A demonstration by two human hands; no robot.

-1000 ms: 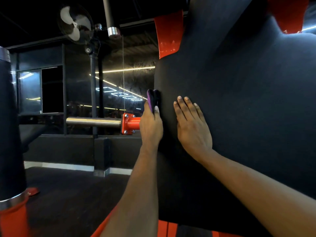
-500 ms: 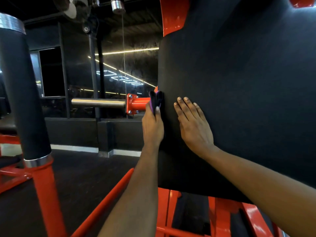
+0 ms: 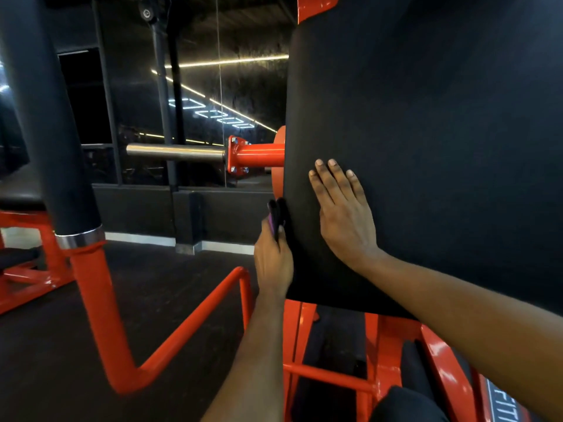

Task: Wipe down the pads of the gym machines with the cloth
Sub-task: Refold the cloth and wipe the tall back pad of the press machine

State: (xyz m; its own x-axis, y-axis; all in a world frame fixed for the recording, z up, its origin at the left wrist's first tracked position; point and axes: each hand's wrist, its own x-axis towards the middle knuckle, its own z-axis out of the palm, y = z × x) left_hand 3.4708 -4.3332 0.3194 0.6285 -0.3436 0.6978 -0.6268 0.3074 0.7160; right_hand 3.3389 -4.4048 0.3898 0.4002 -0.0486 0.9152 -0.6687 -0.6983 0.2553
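The left hand (image 3: 272,263) holds the folded cloth (image 3: 275,217) in its grip against the low left edge of the black pad (image 3: 426,147) while the right hand (image 3: 344,217) lies flat and uncurled on its face; bunched so narrowly, the cloth could slip off the edge.

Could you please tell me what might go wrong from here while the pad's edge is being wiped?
The cloth is bunched small in the left hand, so it may miss parts of the pad. The right hand lies flat and bare on the pad and could leave marks. Wiping upward, the knuckles might strike the orange bar mount.
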